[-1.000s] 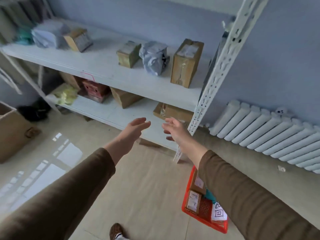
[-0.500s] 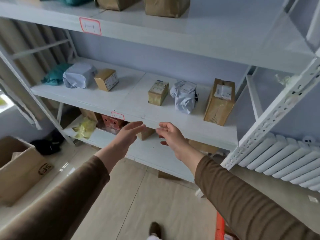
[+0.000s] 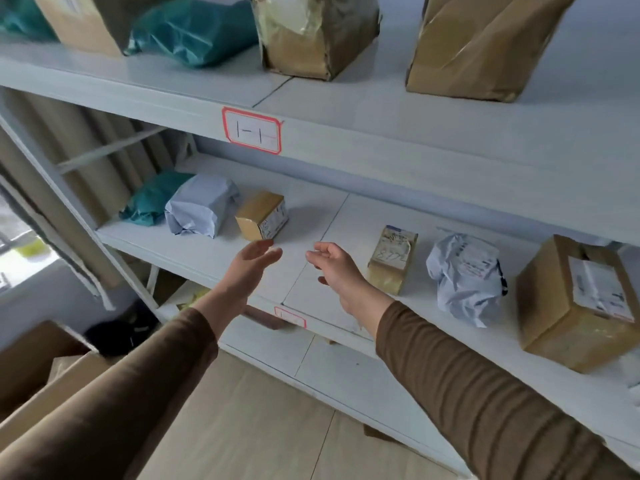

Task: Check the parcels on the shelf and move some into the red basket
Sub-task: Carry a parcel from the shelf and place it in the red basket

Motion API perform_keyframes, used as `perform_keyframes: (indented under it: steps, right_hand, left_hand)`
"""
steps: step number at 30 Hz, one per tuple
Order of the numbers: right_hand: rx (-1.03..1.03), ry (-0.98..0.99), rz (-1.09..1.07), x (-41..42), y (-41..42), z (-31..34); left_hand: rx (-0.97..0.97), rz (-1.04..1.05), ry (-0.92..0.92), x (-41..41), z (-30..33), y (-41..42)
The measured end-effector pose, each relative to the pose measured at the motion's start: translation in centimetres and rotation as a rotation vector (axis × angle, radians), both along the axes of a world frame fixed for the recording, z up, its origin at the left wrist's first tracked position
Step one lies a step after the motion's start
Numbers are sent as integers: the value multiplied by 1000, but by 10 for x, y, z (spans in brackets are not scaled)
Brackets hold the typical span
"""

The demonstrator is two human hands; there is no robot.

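My left hand [image 3: 246, 270] and my right hand [image 3: 334, 268] reach side by side over the middle shelf [image 3: 311, 271], fingers relaxed and holding nothing. Just beyond my left fingertips sits a small brown box [image 3: 261, 215]. Left of it lie a pale grey wrapped parcel [image 3: 199, 211] and a teal bag [image 3: 152, 199]. To the right of my right hand stands a small taped parcel [image 3: 392, 259], then a crumpled grey bag [image 3: 465, 277] and a larger brown box [image 3: 575, 303]. The red basket is out of view.
The upper shelf [image 3: 363, 109] carries a teal bag [image 3: 197, 29] and two brown paper parcels [image 3: 318, 32], with a red-edged label [image 3: 252, 130] on its front. An open cardboard box [image 3: 45, 372] stands on the floor at lower left. A lower shelf [image 3: 332, 372] runs beneath my arms.
The view has risen from the floor and basket to the upper shelves. Both hands have lifted from below the shelf edge to over the middle shelf, still empty.
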State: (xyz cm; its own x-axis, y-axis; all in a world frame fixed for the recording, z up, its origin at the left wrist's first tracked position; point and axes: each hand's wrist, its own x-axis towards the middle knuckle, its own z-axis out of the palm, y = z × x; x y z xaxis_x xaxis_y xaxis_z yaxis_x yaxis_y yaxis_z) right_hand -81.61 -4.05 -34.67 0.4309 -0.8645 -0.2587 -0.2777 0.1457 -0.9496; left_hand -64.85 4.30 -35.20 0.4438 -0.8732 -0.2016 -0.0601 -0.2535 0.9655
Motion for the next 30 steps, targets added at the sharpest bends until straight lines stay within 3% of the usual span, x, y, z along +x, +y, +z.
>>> perform_keyframes:
  steps: [9, 17, 24, 27, 30]
  right_hand:
    - [123, -32, -40, 129, -71, -18]
    - [217, 17, -266, 234, -112, -50]
    - [307, -13, -376, 268, -116, -63]
    - [292, -31, -417, 265, -101, -56]
    - [185, -69, -501, 257, -79, -53]
  left_hand:
    - [61, 31, -32, 140, -20, -89]
    - [198, -152, 18, 233, -46, -170]
    - [350, -300, 106, 251, -60, -193]
    - [302, -313, 82, 249, -65, -185]
    - [216, -364, 171, 246, -65, -168]
